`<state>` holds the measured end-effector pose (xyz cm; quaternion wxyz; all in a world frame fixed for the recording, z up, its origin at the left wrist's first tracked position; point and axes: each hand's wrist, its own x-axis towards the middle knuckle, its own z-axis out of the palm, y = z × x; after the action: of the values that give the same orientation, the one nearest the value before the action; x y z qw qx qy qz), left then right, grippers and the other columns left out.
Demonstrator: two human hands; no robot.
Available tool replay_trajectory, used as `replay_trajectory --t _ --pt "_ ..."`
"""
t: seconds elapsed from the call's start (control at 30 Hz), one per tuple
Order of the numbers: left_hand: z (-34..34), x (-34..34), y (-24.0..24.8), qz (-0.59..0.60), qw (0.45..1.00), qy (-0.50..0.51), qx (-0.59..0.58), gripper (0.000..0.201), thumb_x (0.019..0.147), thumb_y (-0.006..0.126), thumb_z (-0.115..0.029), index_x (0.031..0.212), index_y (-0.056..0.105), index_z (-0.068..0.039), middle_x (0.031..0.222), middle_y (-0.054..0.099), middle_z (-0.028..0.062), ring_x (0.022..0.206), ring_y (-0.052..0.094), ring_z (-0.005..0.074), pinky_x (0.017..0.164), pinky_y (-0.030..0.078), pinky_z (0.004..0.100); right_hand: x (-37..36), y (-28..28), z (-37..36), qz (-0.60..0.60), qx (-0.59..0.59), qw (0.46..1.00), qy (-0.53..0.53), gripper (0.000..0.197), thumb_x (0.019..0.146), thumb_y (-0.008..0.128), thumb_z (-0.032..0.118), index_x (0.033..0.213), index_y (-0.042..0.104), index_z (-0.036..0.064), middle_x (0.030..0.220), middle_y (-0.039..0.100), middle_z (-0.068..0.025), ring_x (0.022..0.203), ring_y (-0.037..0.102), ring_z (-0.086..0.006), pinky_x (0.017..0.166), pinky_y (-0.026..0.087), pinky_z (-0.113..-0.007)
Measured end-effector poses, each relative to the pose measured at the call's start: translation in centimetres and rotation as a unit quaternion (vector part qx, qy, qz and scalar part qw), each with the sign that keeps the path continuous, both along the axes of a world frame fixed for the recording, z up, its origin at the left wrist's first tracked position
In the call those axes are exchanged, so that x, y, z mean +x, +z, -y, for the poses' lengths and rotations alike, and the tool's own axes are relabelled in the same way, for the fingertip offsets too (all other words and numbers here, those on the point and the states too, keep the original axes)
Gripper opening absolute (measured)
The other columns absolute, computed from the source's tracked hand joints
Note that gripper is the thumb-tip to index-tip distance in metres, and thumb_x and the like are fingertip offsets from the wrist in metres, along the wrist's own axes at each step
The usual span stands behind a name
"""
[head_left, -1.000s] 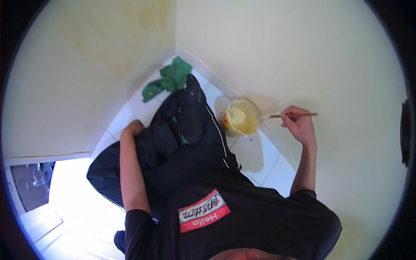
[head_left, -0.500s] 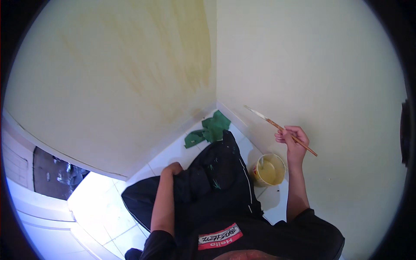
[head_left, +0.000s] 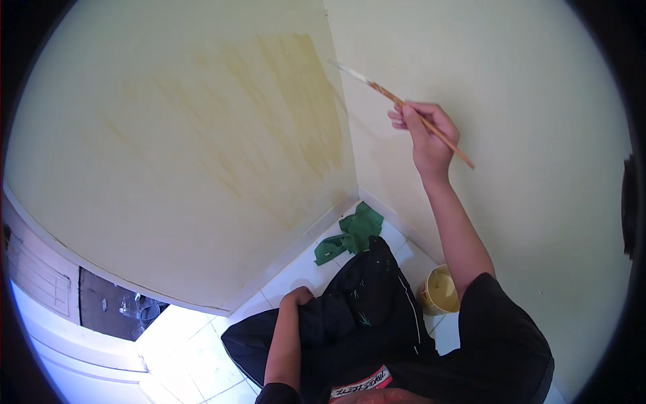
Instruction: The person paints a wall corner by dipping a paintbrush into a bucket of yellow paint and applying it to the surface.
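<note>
My right hand (head_left: 431, 135) is raised in front of the right wall and closed around a slim paintbrush (head_left: 385, 92). The brush has a brown wooden handle and a whitish end, which points up and left toward the wall corner. My left hand (head_left: 298, 296) lies on my dark trousers at the leg, its fingers mostly hidden. On the left wall (head_left: 188, 202), a yellowish-tan paint patch (head_left: 306, 101) with streaks spreads beside the corner. A bucket (head_left: 441, 291) of pale yellow liquid stands on the floor, partly behind my right arm.
A crumpled green cloth (head_left: 360, 227) lies on the white tiled floor (head_left: 272, 288) below the corner. The plain right wall (head_left: 538, 168) rises close to my right arm. At lower left, past the left wall's edge, a dark area holds clear, shiny objects (head_left: 140, 308).
My right hand has risen up and slightly left with the paintbrush, bringing its tip close to the corner. The view has shifted, so floor things sit lower and farther right.
</note>
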<state>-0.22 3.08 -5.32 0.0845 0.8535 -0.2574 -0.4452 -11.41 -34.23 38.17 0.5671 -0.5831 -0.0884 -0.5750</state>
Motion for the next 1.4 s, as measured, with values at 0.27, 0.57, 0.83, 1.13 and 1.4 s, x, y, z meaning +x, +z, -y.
replay_trajectory --t 0.27,0.57,0.83,1.13,1.4 --pt "0.7 -0.6 -0.3 0.032 0.999 -0.029 0.015 0.033 0.083 0.063 -0.029 0.108 0.074 -0.011 0.107 0.072 0.014 0.099 0.066 0.0314 0.09 0.05 0.0421 4.7 4.2 0.7 0.039 -0.037 0.998 -0.013 0.011 0.093 0.061 0.002 0.097 0.063 -0.0081 0.09 0.07 -0.0156 0.083 0.073 -0.0237 0.071 0.062 -0.03" --pt "0.9 0.0 -0.8 0.021 0.998 -0.05 0.011 0.033 0.083 0.062 -0.029 0.108 0.074 -0.011 0.107 0.072 0.0139 0.098 0.067 0.0308 0.089 0.05 0.0419 6.3 5.7 1.4 0.049 -0.052 0.997 -0.008 0.012 0.093 0.061 0.002 0.098 0.063 -0.0083 0.09 0.07 -0.0156 0.085 0.073 -0.0238 0.07 0.063 -0.03" --pt "1.3 0.2 -0.5 -0.015 0.998 -0.057 0.006 0.05 0.084 0.064 -0.044 0.107 0.07 0.0 0.118 0.065 0.0223 0.112 0.06 0.0396 0.095 0.047 0.0443 6.6 3.0 2.0 -0.002 -0.078 0.997 -0.012 0.012 0.094 0.06 0.003 0.099 0.063 -0.008 0.092 0.07 -0.0154 0.086 0.072 -0.0238 0.071 0.062 -0.03" --pt "1.9 -0.8 2.1 0.0 1.0 -0.023 0.011 0.035 0.083 0.064 -0.033 0.106 0.074 -0.007 0.108 0.071 0.0158 0.1 0.066 0.0318 0.088 0.05 0.043 4.9 3.3 1.4 0.005 -0.083 0.994 -0.066 0.01 0.092 0.063 0.003 0.093 0.064 -0.0069 0.085 0.071 -0.0133 0.081 0.073 -0.0207 0.068 0.061 -0.027" --pt "1.3 -0.3 0.5 -0.013 1.0 -0.023 -0.006 0.047 0.082 0.064 -0.038 0.109 0.07 0.0 0.118 0.066 0.0209 0.113 0.061 0.0378 0.094 0.048 0.0439 6.5 4.8 0.5 0.03 -0.106 0.993 -0.037 0.01 0.091 0.063 0.003 0.093 0.064 -0.0071 0.084 0.071 -0.0131 0.079 0.073 -0.02 0.069 0.061 -0.027"
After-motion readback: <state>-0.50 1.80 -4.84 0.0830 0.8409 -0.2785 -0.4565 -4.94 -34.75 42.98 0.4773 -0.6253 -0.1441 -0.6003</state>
